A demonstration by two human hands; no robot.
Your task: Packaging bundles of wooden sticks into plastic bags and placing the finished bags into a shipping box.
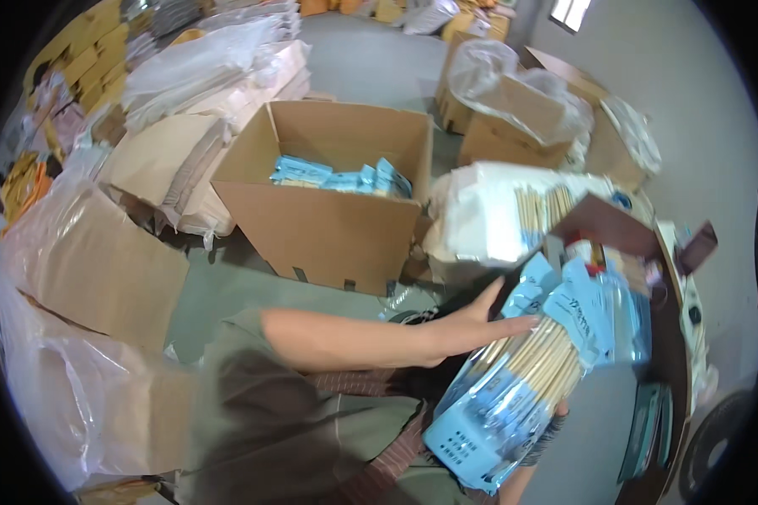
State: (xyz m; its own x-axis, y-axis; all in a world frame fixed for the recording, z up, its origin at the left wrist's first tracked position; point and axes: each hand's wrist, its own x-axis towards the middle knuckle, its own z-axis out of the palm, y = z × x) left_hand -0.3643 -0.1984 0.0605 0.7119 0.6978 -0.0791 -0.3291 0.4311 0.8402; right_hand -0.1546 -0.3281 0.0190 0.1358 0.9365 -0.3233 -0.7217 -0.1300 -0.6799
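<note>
Left hand (463, 330) flat with fingers apart on top of a bundle of blue chopstick packs (522, 379). Right hand (556, 414) under the bundle, mostly hidden, grip impossible to tell. Behind, open cardboard box (328, 227) with more blue packs (341, 177) inside

Stack of packets (522, 379): flat, clear plastic sleeves with light-blue printed ends, each filled with pale wooden chopsticks lying side by side. Several sleeves are bundled together in one sheaf. Pose: tilted, the lower end near and left, the upper end far and right, where the blue header flaps fan loosely apart. Position: near right of the scene, held off any surface. Left hand (472, 324) lies flat, fingers extended, on the upper left face of the sheaf. Right hand (556, 412) supports it from beneath, mostly hidden; only fingertips show at the lower right edge.
</note>
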